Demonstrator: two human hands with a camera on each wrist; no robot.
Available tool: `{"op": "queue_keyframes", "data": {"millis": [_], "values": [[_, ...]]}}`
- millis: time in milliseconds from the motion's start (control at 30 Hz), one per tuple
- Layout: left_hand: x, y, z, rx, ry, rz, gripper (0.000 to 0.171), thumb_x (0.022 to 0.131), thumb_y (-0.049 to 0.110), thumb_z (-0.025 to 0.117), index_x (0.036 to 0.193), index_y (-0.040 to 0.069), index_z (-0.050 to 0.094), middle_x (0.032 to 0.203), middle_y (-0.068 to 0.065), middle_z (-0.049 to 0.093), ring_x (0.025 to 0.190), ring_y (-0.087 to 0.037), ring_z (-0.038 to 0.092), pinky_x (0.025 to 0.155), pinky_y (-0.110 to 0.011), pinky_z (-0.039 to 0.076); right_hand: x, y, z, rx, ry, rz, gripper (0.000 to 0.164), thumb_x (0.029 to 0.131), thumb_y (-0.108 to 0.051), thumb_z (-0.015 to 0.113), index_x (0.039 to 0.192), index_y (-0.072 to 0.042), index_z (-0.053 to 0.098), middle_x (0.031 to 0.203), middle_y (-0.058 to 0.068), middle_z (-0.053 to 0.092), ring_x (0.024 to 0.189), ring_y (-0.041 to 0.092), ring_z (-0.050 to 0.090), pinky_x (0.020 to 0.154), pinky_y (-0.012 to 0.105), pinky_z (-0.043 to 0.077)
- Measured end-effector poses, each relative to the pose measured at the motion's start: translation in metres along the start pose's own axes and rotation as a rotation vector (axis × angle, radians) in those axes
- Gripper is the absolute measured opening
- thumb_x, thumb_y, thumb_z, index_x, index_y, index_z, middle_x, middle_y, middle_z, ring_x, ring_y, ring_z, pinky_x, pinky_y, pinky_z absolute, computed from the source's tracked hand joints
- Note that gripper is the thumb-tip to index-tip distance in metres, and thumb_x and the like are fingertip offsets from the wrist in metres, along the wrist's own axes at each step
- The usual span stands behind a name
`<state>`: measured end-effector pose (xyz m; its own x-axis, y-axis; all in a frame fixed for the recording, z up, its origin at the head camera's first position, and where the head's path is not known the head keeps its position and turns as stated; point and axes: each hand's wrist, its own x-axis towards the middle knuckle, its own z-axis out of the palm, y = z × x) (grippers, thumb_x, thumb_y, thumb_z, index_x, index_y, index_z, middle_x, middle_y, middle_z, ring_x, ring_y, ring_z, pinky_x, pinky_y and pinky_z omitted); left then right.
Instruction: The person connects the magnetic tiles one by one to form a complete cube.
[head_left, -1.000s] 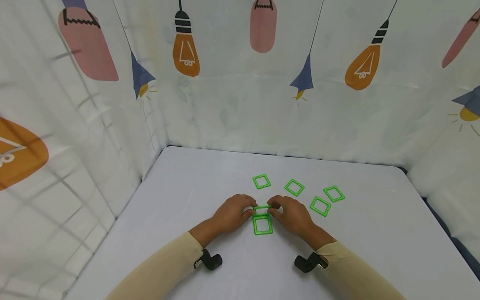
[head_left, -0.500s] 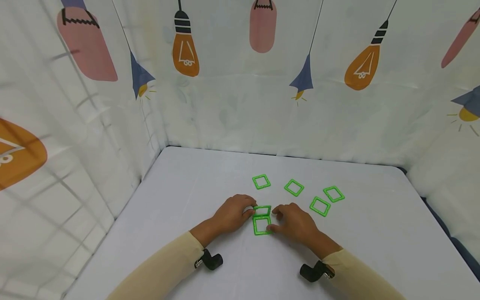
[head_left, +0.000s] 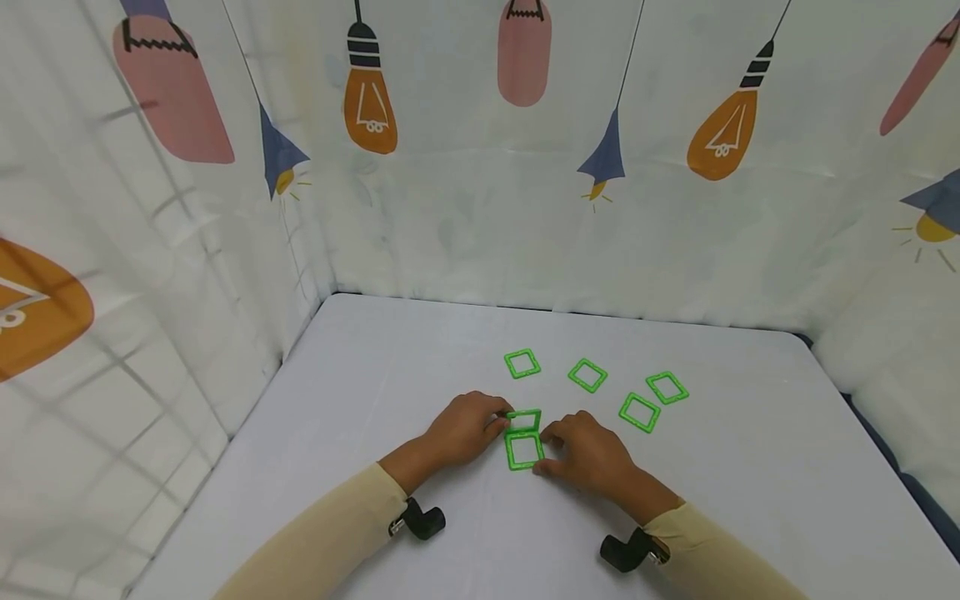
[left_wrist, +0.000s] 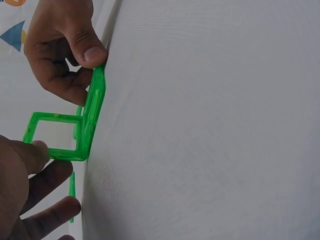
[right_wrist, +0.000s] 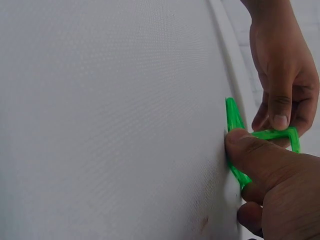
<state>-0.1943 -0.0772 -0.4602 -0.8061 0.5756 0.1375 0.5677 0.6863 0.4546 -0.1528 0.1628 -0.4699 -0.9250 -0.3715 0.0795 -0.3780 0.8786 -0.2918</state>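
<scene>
Two green open-middled square building tiles meet edge to edge in the head view. One, the flat tile [head_left: 511, 452], lies on the table; the raised tile [head_left: 525, 412] stands up from its far edge. My left hand [head_left: 465, 427] pinches the raised tile by its left side, thumb on the frame in the left wrist view. With thumb and forefinger, my right hand [head_left: 588, 450] grips the flat tile's right edge. In the right wrist view my right thumb [right_wrist: 257, 152] covers part of the flat tile [right_wrist: 233, 115].
Several more green square tiles lie loose on the white table: one tile [head_left: 528, 374] beyond my hands, another tile [head_left: 581, 384] to its right, and two farther right, a near tile [head_left: 634, 423] and a far tile [head_left: 677, 399]. A printed cloth wall [head_left: 465, 217] borders the table [head_left: 405, 333].
My right hand has left the right side of the raised tile and moved nearer to me, onto the flat tile's right edge. The left hand keeps its hold on the raised tile.
</scene>
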Motion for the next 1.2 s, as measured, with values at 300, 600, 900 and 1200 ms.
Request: {"op": "queue_keyframes", "data": {"millis": [300, 600, 900, 1200], "values": [[-0.002, 0.002, -0.001, 0.014, -0.017, -0.003, 0.024, 0.102, 0.027, 0.066, 0.122, 0.015, 0.072, 0.108, 0.007, 0.073, 0.106, -0.014, 0.065, 0.094, -0.038, 0.051, 0.002, 0.007, 0.000, 0.018, -0.012, -0.018, 0.037, 0.077, -0.045, 0.090, 0.107, -0.025, 0.078, 0.089, -0.017, 0.059, 0.090, 0.007, 0.051, 0.069, 0.026, 0.047], [-0.005, 0.004, -0.002, 0.028, -0.032, -0.018, 0.023, 0.100, 0.027, 0.069, 0.120, 0.016, 0.073, 0.104, 0.010, 0.072, 0.104, -0.012, 0.065, 0.092, -0.037, 0.052, 0.006, 0.011, -0.004, 0.009, -0.057, -0.032, 0.034, 0.080, -0.039, 0.088, 0.110, -0.026, 0.080, 0.088, -0.018, 0.059, 0.088, 0.006, 0.050, 0.071, 0.027, 0.047], [-0.007, 0.001, 0.000, 0.025, -0.023, 0.016, 0.021, 0.098, 0.023, 0.072, 0.118, 0.016, 0.073, 0.102, 0.011, 0.071, 0.103, -0.011, 0.064, 0.091, -0.034, 0.052, 0.010, 0.013, -0.009, 0.026, -0.071, -0.031, 0.029, 0.082, -0.035, 0.087, 0.109, -0.026, 0.081, 0.093, -0.015, 0.064, 0.088, 0.006, 0.049, 0.071, 0.027, 0.045], [-0.007, -0.004, 0.000, -0.002, -0.027, 0.059, 0.015, 0.094, 0.017, 0.076, 0.109, 0.019, 0.075, 0.097, 0.015, 0.070, 0.098, -0.009, 0.062, 0.089, -0.032, 0.051, 0.012, 0.016, -0.007, 0.028, -0.060, -0.040, 0.026, 0.083, -0.033, 0.087, 0.107, -0.026, 0.082, 0.092, -0.016, 0.063, 0.089, 0.006, 0.050, 0.071, 0.027, 0.045]]}}
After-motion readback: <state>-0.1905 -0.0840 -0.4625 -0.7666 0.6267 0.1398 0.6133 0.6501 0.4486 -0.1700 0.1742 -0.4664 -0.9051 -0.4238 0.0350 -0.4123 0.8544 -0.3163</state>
